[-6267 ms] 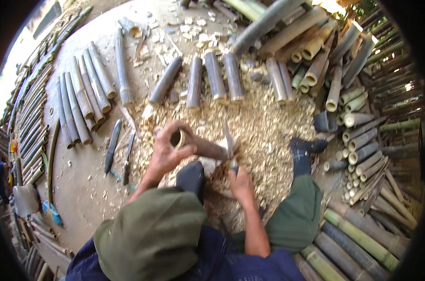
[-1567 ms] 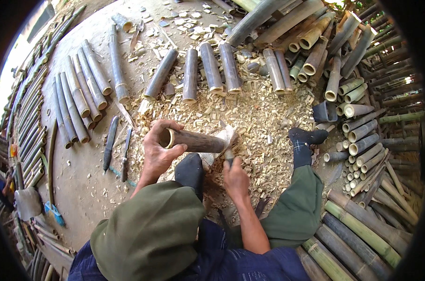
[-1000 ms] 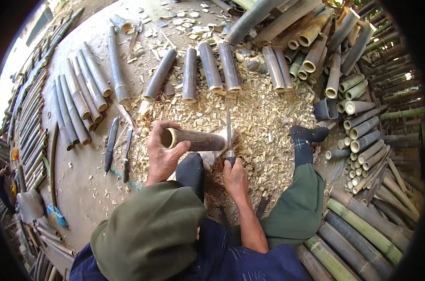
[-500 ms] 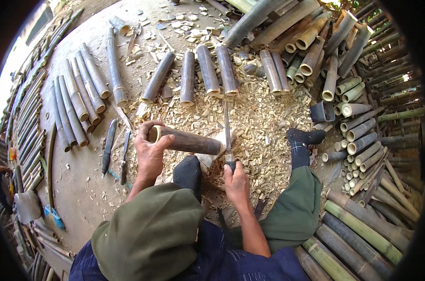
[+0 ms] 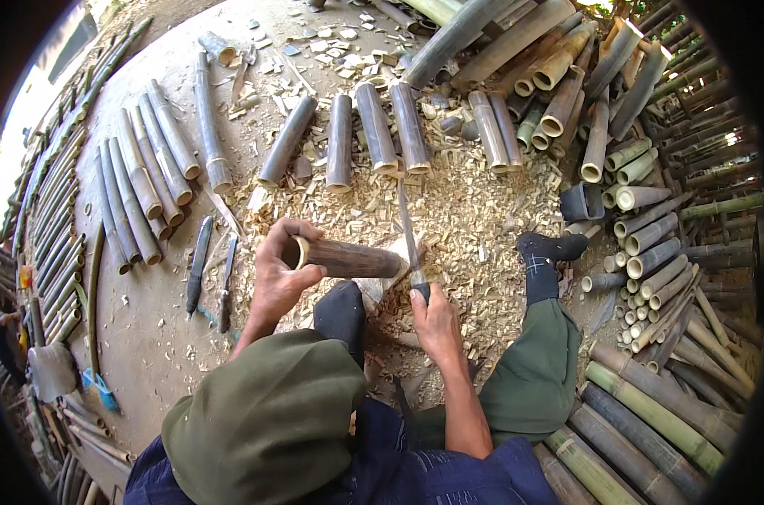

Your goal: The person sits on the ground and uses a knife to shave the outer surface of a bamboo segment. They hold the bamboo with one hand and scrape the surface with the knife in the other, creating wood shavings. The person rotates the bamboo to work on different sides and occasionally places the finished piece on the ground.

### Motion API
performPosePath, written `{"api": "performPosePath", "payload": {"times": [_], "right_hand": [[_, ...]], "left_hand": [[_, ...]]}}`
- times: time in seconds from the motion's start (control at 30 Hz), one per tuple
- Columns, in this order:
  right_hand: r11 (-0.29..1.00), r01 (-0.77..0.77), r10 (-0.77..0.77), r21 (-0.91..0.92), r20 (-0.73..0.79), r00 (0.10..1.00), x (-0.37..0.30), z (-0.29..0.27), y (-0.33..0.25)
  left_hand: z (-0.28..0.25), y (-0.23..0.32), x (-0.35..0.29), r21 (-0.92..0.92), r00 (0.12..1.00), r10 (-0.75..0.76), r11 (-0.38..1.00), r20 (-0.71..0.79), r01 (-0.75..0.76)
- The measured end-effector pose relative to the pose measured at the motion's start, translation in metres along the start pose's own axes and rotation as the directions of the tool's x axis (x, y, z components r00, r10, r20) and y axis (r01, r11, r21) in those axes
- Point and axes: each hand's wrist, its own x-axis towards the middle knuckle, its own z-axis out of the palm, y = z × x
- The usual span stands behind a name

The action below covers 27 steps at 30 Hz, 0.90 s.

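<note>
The left hand (image 5: 279, 273) clasps a bamboo tube (image 5: 352, 259) just beyond the dark-socked left foot (image 5: 340, 311), while the right hand (image 5: 437, 324) grips a knife (image 5: 410, 240) to that foot's right — the tube best braced firmly, fingers clear of the blade.

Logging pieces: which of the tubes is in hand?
The brown tube in the left hand, near the knife in the right hand; the row of tubes beyond lies on the ground.
</note>
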Motion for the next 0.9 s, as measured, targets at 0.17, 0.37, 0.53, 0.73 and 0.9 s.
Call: {"api": "performPosePath", "payload": {"times": [0.17,0.37,0.53,0.73,0.9], "right_hand": [[0.946,0.286,-0.222,0.152,-0.339,0.914,-0.020,-0.023,-0.045],[0.996,-0.068,0.068,-0.061,-0.001,0.998,0.024,0.023,0.023],[0.983,0.101,-0.065,0.152,-0.223,0.973,-0.023,0.002,-0.038],[0.993,-0.119,0.119,0.008,-0.127,0.985,0.001,0.069,0.037],[0.927,-0.074,0.143,0.367,-0.165,0.976,-0.006,0.069,0.051]], "left_hand": [[-0.013,-0.005,0.007,0.098,0.991,0.068,0.992,0.111,-0.079],[-0.006,-0.012,0.010,0.054,0.992,0.068,0.996,0.107,-0.074],[-0.005,0.003,-0.015,0.143,0.987,-0.051,0.987,-0.150,0.073],[0.011,0.001,-0.015,0.185,0.987,-0.094,0.976,-0.132,0.118],[-0.032,-0.026,-0.012,0.263,0.976,-0.180,0.942,-0.121,0.207]]}}
